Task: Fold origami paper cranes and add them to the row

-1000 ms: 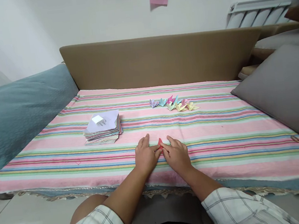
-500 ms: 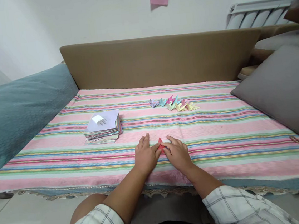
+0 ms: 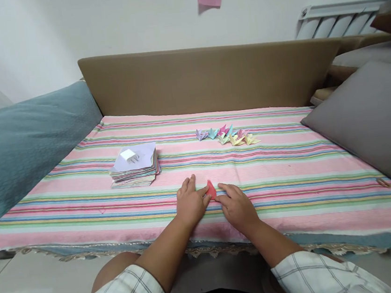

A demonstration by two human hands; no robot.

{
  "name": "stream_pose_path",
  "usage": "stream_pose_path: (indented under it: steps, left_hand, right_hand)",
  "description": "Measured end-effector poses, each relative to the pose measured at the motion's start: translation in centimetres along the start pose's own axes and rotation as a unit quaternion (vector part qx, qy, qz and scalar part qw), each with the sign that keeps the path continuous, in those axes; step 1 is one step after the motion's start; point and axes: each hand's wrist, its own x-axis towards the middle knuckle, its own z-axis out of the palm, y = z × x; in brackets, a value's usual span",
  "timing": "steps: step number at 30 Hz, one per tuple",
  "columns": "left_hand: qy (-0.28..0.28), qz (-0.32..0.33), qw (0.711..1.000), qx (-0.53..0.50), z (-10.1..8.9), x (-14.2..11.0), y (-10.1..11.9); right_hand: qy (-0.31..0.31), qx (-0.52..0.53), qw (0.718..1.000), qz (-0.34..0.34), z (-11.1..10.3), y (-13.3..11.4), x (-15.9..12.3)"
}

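A small red piece of folded origami paper (image 3: 211, 190) lies on the striped cloth, its split pointed end facing away from me. My left hand (image 3: 190, 202) grips its left edge between thumb and index finger, with the other fingers stretched out on the cloth. To the right, my right hand (image 3: 237, 206) has its thumb tip at the paper's lower right corner. Its index finger is raised off the paper and apart from the thumb. Further back sit several folded paper cranes (image 3: 236, 138) in purple, teal, pink, green and yellow.
A stack of square paper (image 3: 135, 176) stands at left, a white plug adapter (image 3: 129, 156) on top. The striped cloth (image 3: 295, 219) covers the seat. A blue armrest (image 3: 31, 132) bounds the left, a grey cushion (image 3: 372, 117) the right, a brown backrest (image 3: 209, 79) the rear.
My right hand has shifted right and its index finger has come off the red paper, uncovering its right side. My left hand has stayed put.
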Motion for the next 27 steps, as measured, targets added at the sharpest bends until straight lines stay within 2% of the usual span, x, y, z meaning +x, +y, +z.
stream_pose_path:
  steps: [5,8,11,13,17,21,24,27]
  left_hand:
    - [-0.001,-0.003,1.0,0.001,0.1,0.0,0.0]
    - [0.0,-0.008,1.0,0.002,0.1,0.0,-0.1]
    - [0.015,-0.006,1.0,-0.003,0.1,-0.1,-0.1]
    - [0.025,-0.002,1.0,-0.005,0.1,-0.1,-0.1]
    - [0.032,-0.01,0.999,-0.011,0.2,-0.1,-0.2]
    - [0.004,-0.016,1.0,-0.012,0.0,0.2,-0.4]
    - [-0.01,-0.014,0.999,-0.041,-0.3,0.4,-0.6]
    - [-0.015,-0.009,0.991,-0.135,-0.7,0.6,-0.8]
  right_hand:
    - [-0.023,-0.044,0.999,0.018,0.1,-0.5,0.1]
    - [-0.033,0.013,0.998,0.048,0.0,-0.1,0.5]
    - [0.001,0.069,0.991,0.119,0.0,0.5,1.1]
    - [0.013,0.072,0.986,0.149,0.1,0.5,1.7]
    - [-0.006,0.09,0.978,0.187,0.3,0.0,2.5]
    - [-0.011,0.146,0.965,0.219,0.0,-0.3,2.9]
    - [-0.019,0.214,0.954,0.21,-0.3,-0.3,2.9]
    - [-0.012,0.351,0.913,0.206,-0.3,-0.1,3.0]
